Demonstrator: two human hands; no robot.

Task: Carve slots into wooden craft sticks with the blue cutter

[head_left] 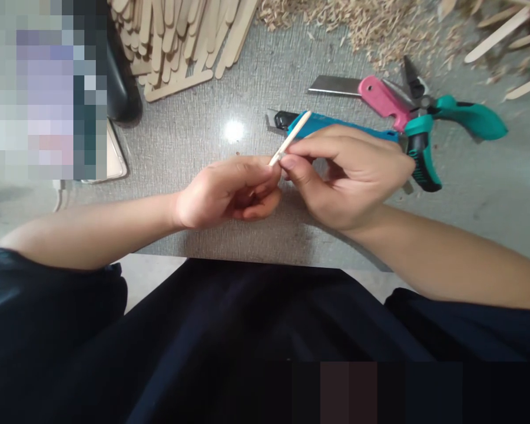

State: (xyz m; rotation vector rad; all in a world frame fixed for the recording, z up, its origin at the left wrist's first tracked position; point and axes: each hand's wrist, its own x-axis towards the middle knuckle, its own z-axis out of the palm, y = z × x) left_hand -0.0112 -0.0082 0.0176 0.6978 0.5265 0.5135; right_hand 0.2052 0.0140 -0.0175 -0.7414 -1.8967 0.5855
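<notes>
A thin wooden craft stick slants up and to the right between my hands. My left hand pinches its lower end between thumb and fingers. The thumb and index finger of my right hand close at the stick's lower part, beside the left fingertips; whatever small piece they may pinch there is too small to name. Just behind the right hand lies a blue utility knife, its blade end pointing left and its body partly hidden by the hand.
A pile of craft sticks lies at the back left, with wood shavings at the back. A pink-handled folding blade and teal-handled pliers are to the right. More sticks lie far right. A black object stands left.
</notes>
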